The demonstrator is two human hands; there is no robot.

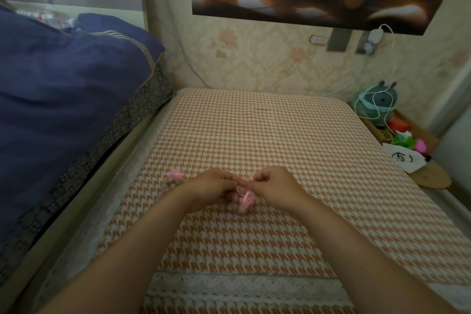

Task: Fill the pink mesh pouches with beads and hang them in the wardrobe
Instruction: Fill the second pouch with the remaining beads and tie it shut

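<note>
A small pink mesh pouch (245, 202) filled with beads rests on the orange houndstooth cloth (280, 135) between my hands. My left hand (213, 190) and my right hand (274, 186) meet just above it, fingers pinched on its thin pink drawstring. A second filled pink pouch (175, 178) with a ribbon bow lies on the cloth just left of my left wrist, untouched. No loose beads show.
A dark blue quilt (63, 99) is piled on the bed at the left. At the right edge sit a teal plush toy (379, 103), a white cable, colourful clutter and a white drawstring bag (405, 159). Wallpapered wall and a poster stand behind.
</note>
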